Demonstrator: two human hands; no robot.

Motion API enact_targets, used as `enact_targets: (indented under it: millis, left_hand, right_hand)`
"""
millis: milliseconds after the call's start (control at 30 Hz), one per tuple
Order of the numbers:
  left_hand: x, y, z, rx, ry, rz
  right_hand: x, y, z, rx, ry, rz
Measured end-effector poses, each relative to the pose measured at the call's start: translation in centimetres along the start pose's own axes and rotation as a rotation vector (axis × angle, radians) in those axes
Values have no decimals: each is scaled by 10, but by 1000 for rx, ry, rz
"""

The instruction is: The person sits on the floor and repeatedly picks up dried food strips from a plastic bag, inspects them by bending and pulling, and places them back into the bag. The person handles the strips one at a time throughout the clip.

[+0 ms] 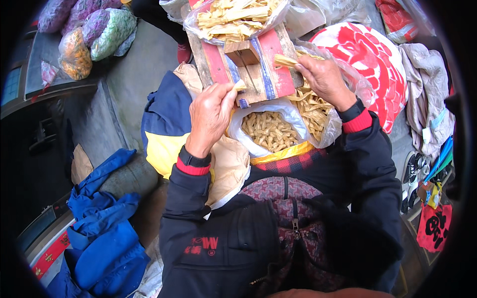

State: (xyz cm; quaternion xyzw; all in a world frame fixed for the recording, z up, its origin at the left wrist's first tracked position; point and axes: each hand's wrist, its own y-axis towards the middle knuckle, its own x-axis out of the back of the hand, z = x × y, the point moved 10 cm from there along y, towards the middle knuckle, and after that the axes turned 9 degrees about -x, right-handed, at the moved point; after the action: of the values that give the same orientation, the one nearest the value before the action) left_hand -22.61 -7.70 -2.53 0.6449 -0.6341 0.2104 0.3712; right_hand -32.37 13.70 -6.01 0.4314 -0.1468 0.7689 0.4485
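My left hand (pixel 212 111) pinches a short piece of dried yellow stick (pixel 240 85), likely bean curd stick, at the near left of a wooden board (pixel 281 56). Between the fingers of my right hand (pixel 324 76) is a longer dried stick (pixel 285 60), its free end pointing left over the board. A slotted wooden block (pixel 242 54) stands on the board between my hands. Below the board's near edge, an open white sack (pixel 238 130) holds many short cut pieces (pixel 270 130). Long dried strips (pixel 315 115) fill a clear plastic bag beside it, under my right wrist.
A plastic bag of long strips (pixel 236 16) rests on the board's far end. Another person's shoe (pixel 184 53) is beyond its left side. Filled bags (pixel 111 33) lie upper left, a red-and-white cloth (pixel 367 70) right, blue clothing (pixel 108 238) lower left.
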Motion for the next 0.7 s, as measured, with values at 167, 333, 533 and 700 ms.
enact_targets:
  millis: [167,333,533,700]
  left_hand:
    - [20,-28,-51,-227,-60,-118]
    - [-19,-40,-84,-249,-21,112]
    - [-44,-79,-63,366,-1085,295]
    - [1,-84,-103,93,-1700,62]
  right_hand:
    - [-1,-42,37,97,177,190]
    - [-6,-52,99,220,211,271]
    - [26,-65,118,321,149,160]
    - [47,-81,118,317,209,27]
